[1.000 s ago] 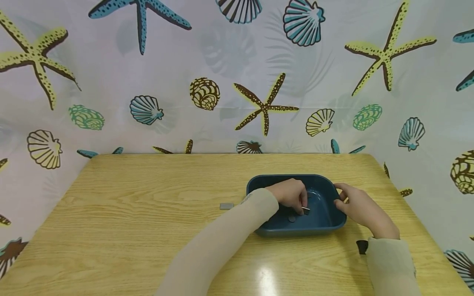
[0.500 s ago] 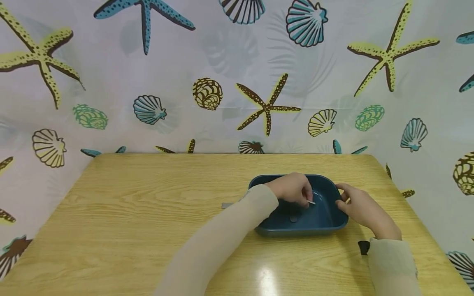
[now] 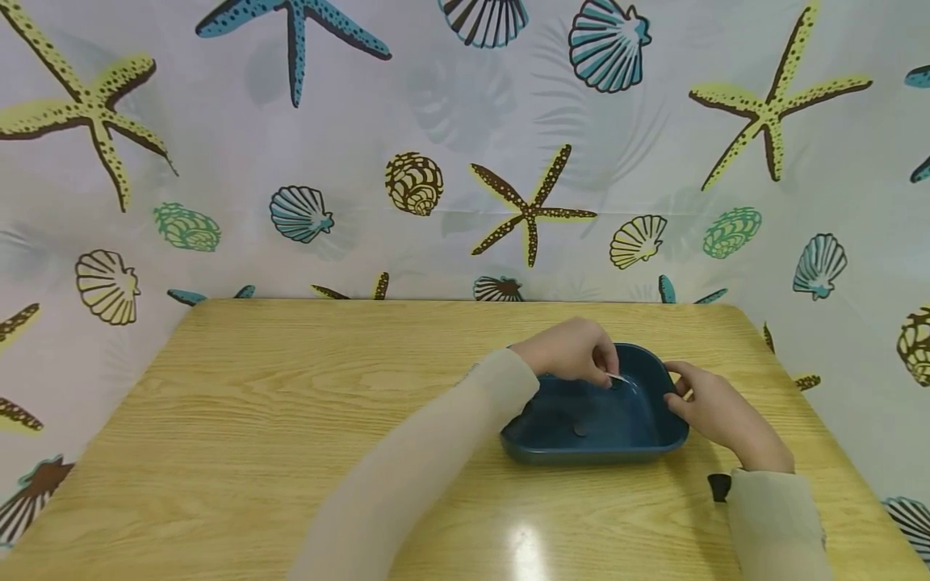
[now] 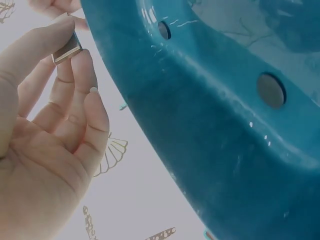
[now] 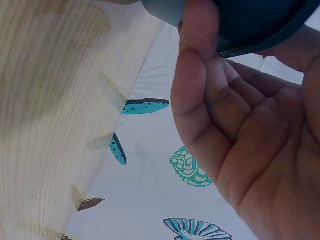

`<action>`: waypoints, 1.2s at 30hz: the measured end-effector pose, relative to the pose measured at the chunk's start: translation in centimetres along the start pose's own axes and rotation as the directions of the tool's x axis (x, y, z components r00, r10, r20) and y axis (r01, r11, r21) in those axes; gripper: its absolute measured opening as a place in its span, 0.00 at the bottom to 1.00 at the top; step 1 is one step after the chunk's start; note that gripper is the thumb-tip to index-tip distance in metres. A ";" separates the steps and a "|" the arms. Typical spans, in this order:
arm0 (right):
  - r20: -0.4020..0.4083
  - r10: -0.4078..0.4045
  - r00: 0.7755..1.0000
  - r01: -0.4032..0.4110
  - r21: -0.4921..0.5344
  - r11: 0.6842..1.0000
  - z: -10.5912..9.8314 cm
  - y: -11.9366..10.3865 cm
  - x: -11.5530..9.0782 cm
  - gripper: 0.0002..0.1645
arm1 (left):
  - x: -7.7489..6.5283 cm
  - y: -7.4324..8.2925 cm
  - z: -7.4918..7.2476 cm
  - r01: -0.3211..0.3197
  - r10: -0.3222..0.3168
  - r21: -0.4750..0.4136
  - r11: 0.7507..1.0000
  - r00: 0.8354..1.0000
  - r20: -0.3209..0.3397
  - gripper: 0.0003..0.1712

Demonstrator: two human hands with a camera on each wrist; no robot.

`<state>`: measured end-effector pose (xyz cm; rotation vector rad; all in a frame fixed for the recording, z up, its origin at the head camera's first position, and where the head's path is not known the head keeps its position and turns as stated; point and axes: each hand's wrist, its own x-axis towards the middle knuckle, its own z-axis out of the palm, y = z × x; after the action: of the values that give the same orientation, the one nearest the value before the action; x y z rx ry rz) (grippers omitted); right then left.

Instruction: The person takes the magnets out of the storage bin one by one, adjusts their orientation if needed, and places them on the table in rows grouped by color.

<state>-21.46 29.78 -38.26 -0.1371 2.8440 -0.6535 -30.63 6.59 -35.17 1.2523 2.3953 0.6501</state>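
Note:
My left hand (image 3: 574, 351) is over the far side of a dark blue plastic basin (image 3: 596, 456), pinching a small flat rectangular metal piece (image 4: 68, 50) between thumb and fingertips. In the head view that piece shows as a thin pale edge. My right hand (image 3: 715, 407) grips the basin's rim at the right end, thumb inside and fingers outside; its wrist view shows those fingers (image 5: 192, 95) curled at the rim. On the basin floor lies a round grey disc (image 4: 271, 91). A smaller-looking dark disc (image 4: 164, 30) is farther along.
The basin stands on a wood-grain table (image 3: 291, 387), toward its right side. Near my right cuff lies a small black object (image 3: 719, 486), partly covered by the sleeve. A white curtain (image 3: 436, 266) printed with shells and starfish hangs behind and beside the table.
My left hand has risen from the basin floor toward its far rim, still pinching the metal piece. My right hand keeps its grip. The grey rectangle left of the basin is now hidden behind my sleeve.

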 end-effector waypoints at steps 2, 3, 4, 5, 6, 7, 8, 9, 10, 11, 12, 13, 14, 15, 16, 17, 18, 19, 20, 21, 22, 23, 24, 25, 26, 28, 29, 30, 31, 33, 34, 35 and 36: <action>-0.001 -0.002 1.000 0.002 0.000 1.000 0.0 0.0 0.0 0.35 | -0.3 -0.1 -0.3 -0.004 0.004 -0.002 1.000 1.000 -0.009 0.05; -0.001 -0.002 1.000 0.002 -0.001 1.000 0.0 -0.1 0.0 0.35 | -0.5 -0.1 -0.5 -0.004 0.004 -0.004 1.000 1.000 -0.014 0.05; -0.001 -0.003 1.000 0.003 0.000 1.000 0.0 -0.1 0.0 0.35 | -0.7 -0.2 -0.7 -0.002 0.002 -0.007 1.000 1.000 -0.019 0.05; -0.001 -0.003 1.000 0.003 0.000 1.000 0.1 -0.2 0.0 0.35 | -0.9 -0.3 -0.8 0.000 0.000 -0.010 1.000 1.000 -0.023 0.05; -0.001 -0.002 1.000 0.002 0.000 1.000 0.1 -0.2 0.0 0.35 | -1.1 -0.4 -1.0 0.000 0.000 -0.014 1.000 1.000 -0.027 0.05; 0.000 -0.002 1.000 0.002 0.000 1.000 0.1 -0.2 0.0 0.35 | -1.3 -0.5 -1.1 0.003 -0.003 -0.018 1.000 1.000 -0.030 0.05; 0.001 -0.001 1.000 0.001 0.000 1.000 0.1 -0.3 0.0 0.35 | -1.4 -0.6 -1.3 0.004 -0.005 -0.020 1.000 0.999 -0.034 0.05; 0.001 0.000 1.000 0.000 0.000 1.000 0.1 -0.3 0.0 0.35 | -1.6 -0.7 -1.5 0.007 -0.007 -0.018 1.000 0.999 -0.038 0.04; 0.002 0.000 1.000 0.000 0.002 1.000 0.1 -0.3 0.0 0.35 | -1.8 -0.8 -1.6 0.009 -0.009 -0.017 1.000 0.999 -0.042 0.04; 0.002 0.001 1.000 -0.001 0.001 1.000 0.1 -0.3 0.1 0.35 | -2.0 -0.9 -1.8 0.009 -0.010 -0.013 1.000 0.999 -0.046 0.04; 0.002 0.001 1.000 -0.001 0.002 1.000 0.1 -0.3 0.1 0.35 | -2.2 -1.0 -2.0 0.011 -0.011 -0.011 1.000 0.999 -0.049 0.04; 0.003 -0.001 1.000 0.001 0.001 1.000 0.1 -0.3 0.1 0.35 | -2.5 -1.1 -2.1 0.015 -0.015 -0.011 1.000 0.999 -0.051 0.04; 0.002 -0.001 1.000 0.001 0.000 1.000 0.1 -0.3 0.1 0.35 | -2.7 -1.2 -2.3 0.017 -0.018 -0.013 1.000 0.998 -0.054 0.04; 0.003 -0.002 1.000 0.002 -0.002 1.000 0.1 -0.3 0.1 0.35 | -2.9 -1.2 -2.4 0.020 -0.020 -0.013 1.000 0.998 -0.058 0.05; 0.004 -0.002 1.000 0.002 -0.002 1.000 0.0 -0.3 0.1 0.35 | -3.1 -1.3 -2.6 0.021 -0.022 -0.012 1.000 0.998 -0.061 0.05; 0.005 -0.003 1.000 0.003 -0.004 1.000 0.0 -0.3 0.1 0.35 | -3.3 -1.4 -2.7 0.021 -0.022 -0.010 1.000 0.998 -0.066 0.05; 0.006 -0.002 1.000 0.002 -0.003 1.000 0.0 -0.3 0.1 0.35 | -3.6 -1.5 -2.9 0.024 -0.025 -0.008 1.000 0.997 -0.071 0.05; 0.007 -0.001 1.000 0.001 -0.004 1.000 0.0 -0.3 0.1 0.35 | -3.8 -1.6 -3.0 0.027 -0.028 -0.008 1.000 0.997 -0.075 0.05; 0.008 -0.001 1.000 0.001 -0.003 1.000 0.0 -0.3 0.1 0.35 | -4.0 -1.6 -3.1 0.028 -0.029 -0.005 1.000 0.996 -0.081 0.04; 0.010 -0.001 1.000 0.001 -0.002 1.000 0.0 -0.4 0.1 0.35 | -4.2 -1.7 -3.2 0.030 -0.030 0.000 1.000 0.996 -0.085 0.04; 0.011 0.000 1.000 0.000 -0.001 1.000 0.0 -0.4 0.1 0.35 | -4.4 -1.8 -3.3 0.033 -0.033 0.000 0.999 0.996 -0.089 0.04; 0.013 0.002 1.000 -0.002 -0.001 1.000 0.0 -0.4 0.1 0.35 | -4.6 -2.0 -3.4 0.035 -0.035 -0.002 0.999 0.995 -0.092 0.04; 0.014 0.003 1.000 -0.003 -0.001 1.000 0.0 -0.4 0.1 0.35 | -4.8 -2.1 -3.4 0.040 -0.040 -0.002 0.999 0.995 -0.094 0.04; 0.014 0.003 1.000 -0.003 -0.001 1.000 0.0 -0.4 0.1 0.35 | -5.0 -2.3 -3.5 0.042 -0.042 -0.003 0.999 0.994 -0.097 0.04; 0.016 0.004 1.000 -0.004 -0.001 1.000 0.0 -0.3 0.1 0.35 | -5.2 -2.5 -3.5 0.044 -0.044 -0.003 0.999 0.994 -0.102 0.05; 0.016 0.008 1.000 -0.008 -0.003 1.000 0.0 -0.3 0.1 0.35 | -5.6 -2.8 -3.6 0.053 -0.053 -0.005 0.999 0.992 -0.112 0.05; 0.015 0.009 1.000 -0.009 -0.005 1.000 0.0 -0.3 0.0 0.35 | -5.8 -3.0 -3.7 0.057 -0.057 -0.006 0.998 0.991 -0.118 0.05; 0.012 0.008 1.000 -0.008 -0.006 1.000 0.0 -0.2 0.0 0.35 | -6.0 -3.1 -3.7 0.061 -0.061 -0.008 0.998 0.990 -0.124 0.05; 0.011 0.008 1.000 -0.008 -0.006 1.000 -0.1 -0.2 0.0 0.35 | -6.3 -3.3 -3.8 0.063 -0.064 -0.011 0.998 0.989 -0.131 0.05; 0.009 0.006 1.000 -0.006 -0.006 1.000 -0.1 -0.3 -0.1 0.35 | -6.7 -3.5 -3.8 0.069 -0.070 -0.017 0.997 0.988 -0.140 0.05; 0.009 0.005 1.000 -0.005 -0.004 1.000 -0.1 -0.3 -0.1 0.35 | -6.9 -3.6 -3.8 0.070 -0.073 -0.025 0.997 0.987 -0.143 0.05; 0.009 0.004 1.000 -0.004 -0.004 1.000 -0.1 -0.3 -0.2 0.35 | -7.1 -3.8 -3.8 0.069 -0.073 -0.033 0.997 0.987 -0.146 0.04; 0.011 0.002 1.000 -0.002 -0.002 1.000 -0.1 -0.3 -0.2 0.35 | -7.3 -3.9 -3.8 0.068 -0.073 -0.040 0.997 0.986 -0.149 0.04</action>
<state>-21.27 29.56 -38.03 -0.1380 2.8345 -0.6473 -31.18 -2.28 -33.44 1.1351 2.5256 0.7876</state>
